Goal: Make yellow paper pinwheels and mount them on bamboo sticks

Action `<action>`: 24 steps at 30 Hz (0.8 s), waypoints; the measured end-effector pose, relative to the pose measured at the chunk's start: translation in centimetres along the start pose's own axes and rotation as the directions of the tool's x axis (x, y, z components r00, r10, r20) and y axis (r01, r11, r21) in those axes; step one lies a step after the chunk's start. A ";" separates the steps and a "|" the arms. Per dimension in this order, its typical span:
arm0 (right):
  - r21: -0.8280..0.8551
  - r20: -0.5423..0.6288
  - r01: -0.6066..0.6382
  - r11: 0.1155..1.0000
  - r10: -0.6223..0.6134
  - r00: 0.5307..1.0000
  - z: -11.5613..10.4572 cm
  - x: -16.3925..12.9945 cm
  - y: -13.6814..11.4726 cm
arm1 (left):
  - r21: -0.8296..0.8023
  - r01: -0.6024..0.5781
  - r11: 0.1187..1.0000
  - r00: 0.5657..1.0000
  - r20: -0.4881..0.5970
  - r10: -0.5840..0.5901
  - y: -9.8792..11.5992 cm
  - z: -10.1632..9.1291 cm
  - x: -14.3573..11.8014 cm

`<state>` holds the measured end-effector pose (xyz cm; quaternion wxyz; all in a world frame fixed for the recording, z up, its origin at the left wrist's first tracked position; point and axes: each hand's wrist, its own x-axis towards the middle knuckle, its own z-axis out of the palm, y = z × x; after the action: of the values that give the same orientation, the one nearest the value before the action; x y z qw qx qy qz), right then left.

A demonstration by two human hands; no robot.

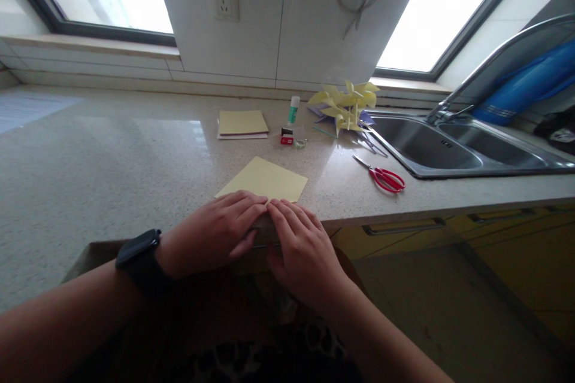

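A pale yellow paper sheet (266, 179) lies on the speckled counter (112, 173) near its front edge. My left hand (215, 230), with a black watch on the wrist, lies flat on the sheet's near edge. My right hand (300, 251) rests beside it, and the fingertips of both hands meet on the paper at the counter's edge. The near part of the sheet is hidden under my hands.
Red-handled scissors (381, 176) lie to the right, near a steel sink (449, 146) with a tap. Behind are a stack of yellow paper (242, 124), a glue stick (293, 109), small red and clear items (290, 139) and yellow paper pinwheels (345, 106).
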<state>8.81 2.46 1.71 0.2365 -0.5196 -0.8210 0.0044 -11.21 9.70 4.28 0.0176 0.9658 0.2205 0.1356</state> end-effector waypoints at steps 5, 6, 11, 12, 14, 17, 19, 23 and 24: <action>-0.019 -0.020 -0.002 1.000 0.001 1.000 0.3 0.3 0.2 | 0.010 0.006 1.000 1.000 -0.014 -0.006 0.0 0.1 0.0; -0.016 -0.020 -0.003 1.000 0.002 1.000 0.3 0.3 0.2 | 0.014 0.006 1.000 1.000 -0.017 -0.006 0.0 0.2 0.1; -0.009 -0.003 -0.038 0.999 0.038 0.999 -0.1 0.7 0.1 | 0.019 0.012 1.000 1.000 -0.029 -0.011 -0.1 0.3 0.2; -0.011 0.002 -0.038 0.999 0.038 0.999 -0.1 0.8 0.2 | 0.017 0.016 1.000 0.999 -0.030 -0.016 -0.1 0.3 0.2; -0.015 0.006 -0.031 0.999 0.031 1.000 -0.1 0.9 0.3 | 0.016 0.024 1.000 0.999 -0.030 -0.024 -0.1 0.2 0.2; -0.025 0.007 -0.024 0.999 0.024 1.000 0.1 1.1 0.3 | 0.014 0.030 0.999 0.999 -0.031 -0.030 -0.1 0.2 0.1; -0.032 0.003 -0.029 0.999 0.029 1.000 0.2 1.2 0.3 | 0.002 0.034 0.999 0.999 -0.036 -0.034 -0.2 0.3 0.1; -0.042 0.004 -0.029 0.999 0.030 1.000 0.2 1.3 0.3 | -0.020 0.042 0.999 0.998 -0.044 -0.042 -0.2 0.3 0.2; -0.043 0.005 -0.025 0.999 0.025 1.000 0.2 1.4 0.4 | -0.018 0.044 0.999 0.998 -0.043 -0.045 -0.1 0.2 0.2</action>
<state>8.58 3.82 1.99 0.2228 -0.5348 -0.8151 -0.0088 -11.04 9.91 4.09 0.0242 0.9572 0.2412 0.1579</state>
